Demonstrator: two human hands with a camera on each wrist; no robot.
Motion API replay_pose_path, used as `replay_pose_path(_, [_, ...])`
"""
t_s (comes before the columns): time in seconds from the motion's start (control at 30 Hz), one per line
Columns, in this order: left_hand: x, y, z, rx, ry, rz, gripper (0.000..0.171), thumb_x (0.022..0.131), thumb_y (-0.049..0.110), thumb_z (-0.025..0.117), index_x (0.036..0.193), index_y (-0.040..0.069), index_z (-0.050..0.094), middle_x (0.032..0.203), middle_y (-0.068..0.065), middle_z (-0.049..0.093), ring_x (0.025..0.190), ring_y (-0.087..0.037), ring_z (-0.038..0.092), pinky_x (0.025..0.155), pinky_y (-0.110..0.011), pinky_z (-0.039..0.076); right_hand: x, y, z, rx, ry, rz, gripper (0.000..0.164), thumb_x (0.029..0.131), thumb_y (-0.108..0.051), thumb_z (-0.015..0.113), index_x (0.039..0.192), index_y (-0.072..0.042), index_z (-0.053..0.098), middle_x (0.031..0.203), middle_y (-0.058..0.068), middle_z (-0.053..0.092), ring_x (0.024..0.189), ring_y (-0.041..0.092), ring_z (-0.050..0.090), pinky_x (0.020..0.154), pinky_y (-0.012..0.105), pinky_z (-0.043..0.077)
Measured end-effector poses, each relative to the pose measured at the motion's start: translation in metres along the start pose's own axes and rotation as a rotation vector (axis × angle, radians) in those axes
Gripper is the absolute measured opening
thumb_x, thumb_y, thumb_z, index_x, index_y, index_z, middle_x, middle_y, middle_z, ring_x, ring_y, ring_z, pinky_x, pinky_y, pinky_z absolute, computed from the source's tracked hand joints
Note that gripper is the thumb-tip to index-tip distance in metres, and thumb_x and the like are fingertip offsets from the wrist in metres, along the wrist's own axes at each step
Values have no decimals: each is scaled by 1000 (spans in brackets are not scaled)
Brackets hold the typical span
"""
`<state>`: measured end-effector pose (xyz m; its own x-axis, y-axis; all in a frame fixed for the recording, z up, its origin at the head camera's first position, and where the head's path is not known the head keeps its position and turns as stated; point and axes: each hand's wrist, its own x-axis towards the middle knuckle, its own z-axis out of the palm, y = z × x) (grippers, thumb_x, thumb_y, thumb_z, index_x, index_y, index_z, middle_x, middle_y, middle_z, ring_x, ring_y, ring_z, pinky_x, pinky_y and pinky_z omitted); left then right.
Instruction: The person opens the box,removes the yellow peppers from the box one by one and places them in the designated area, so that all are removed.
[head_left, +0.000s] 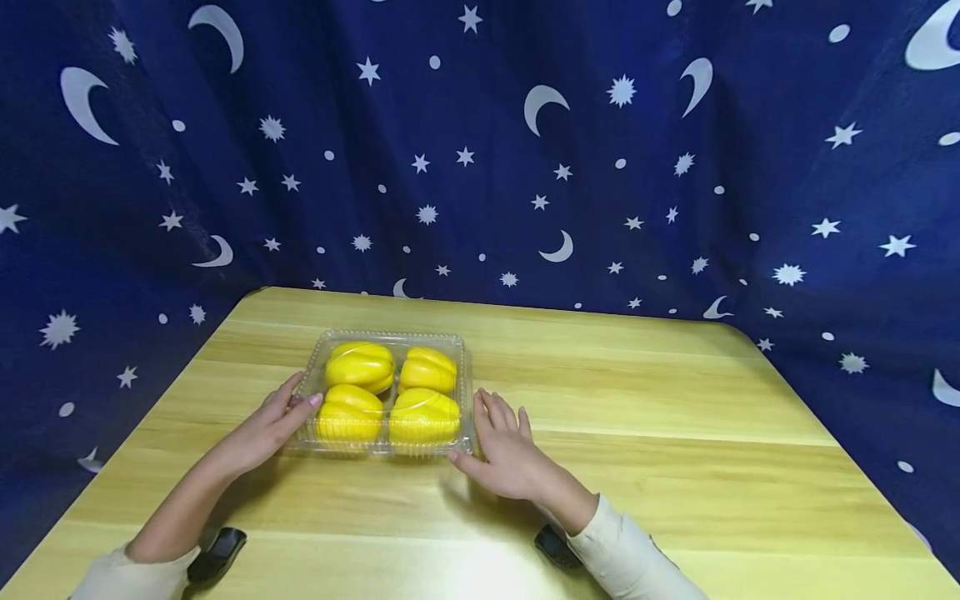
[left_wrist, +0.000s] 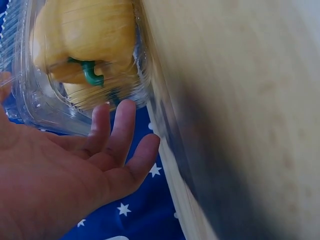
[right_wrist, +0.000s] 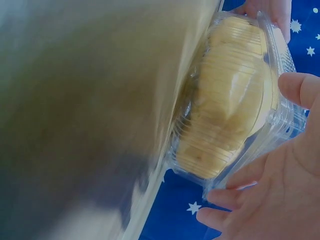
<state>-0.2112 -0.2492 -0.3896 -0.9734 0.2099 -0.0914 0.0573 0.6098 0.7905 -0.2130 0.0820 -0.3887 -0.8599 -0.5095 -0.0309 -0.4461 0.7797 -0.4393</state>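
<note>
A clear plastic clamshell box [head_left: 393, 335] sits on the table with several yellow bell peppers [head_left: 425, 417] inside. One bell pepper [left_wrist: 95, 32] shows its green stem in the left wrist view. My left hand [head_left: 262, 429] is at the box's left side, thumb and fingertips against its edge, fingers extended. At the right front corner, my right hand [head_left: 510, 458] has its fingers spread along the side wall and the thumb by the front edge. Neither hand curls round anything. From the right wrist, the ribbed wall of the box [right_wrist: 200, 170] appears beside the fingers.
The wooden table [head_left: 637, 417] extends well to the right of the box. A dark blue curtain [head_left: 480, 208] with moons and stars hangs behind it and at both sides. Black wrist devices [head_left: 216, 556] are worn under both forearms.
</note>
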Motion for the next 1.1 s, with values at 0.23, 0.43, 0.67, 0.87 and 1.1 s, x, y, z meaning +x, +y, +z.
replay_pose_path(0.23, [0, 1, 0, -7, -3, -2, 76, 97, 43, 31, 142, -6, -6, 140, -38, 5, 123, -56, 25, 91, -69, 28, 0, -3, 0, 6, 19, 7, 85, 89, -51, 45, 143, 5, 11, 151, 21, 8, 139, 37, 6, 106, 62, 4])
replay_pose_path(0.43, [1, 1, 0, 13, 4, -14, 78, 97, 44, 31, 142, -7, -7, 139, -38, 8, 122, -55, 26, 91, -68, 29, 2, -2, 2, 84, 15, -23, 83, 91, -47, 45, 144, 5, 7, 151, 21, 5, 139, 37, 4, 107, 60, 5])
replay_pose_path(0.67, [0, 1, -1, -3, 2, 10, 76, 97, 42, 31, 143, -6, -6, 140, -38, 4, 124, -54, 20, 93, -70, 23, 6, 0, 5, 375, -12, -33, 76, 95, -35, 43, 145, -2, -3, 150, 19, 0, 138, 37, 4, 105, 63, 10])
replay_pose_path(0.87, [0, 2, -1, 12, -1, -4, 78, 97, 43, 32, 142, -6, -7, 140, -38, 5, 123, -55, 24, 93, -68, 26, 7, 3, 7, 371, -22, -25, 78, 94, -37, 45, 145, 0, -2, 149, 21, 4, 137, 39, 8, 106, 59, 14])
replay_pose_path(1.1, [0, 3, -2, 11, -6, -21, 79, 96, 45, 32, 142, -6, -7, 141, -38, 2, 124, -56, 21, 93, -69, 24, 7, 3, 6, 381, -48, -17, 80, 94, -40, 44, 145, -1, -3, 149, 23, 5, 137, 39, 9, 107, 57, 16])
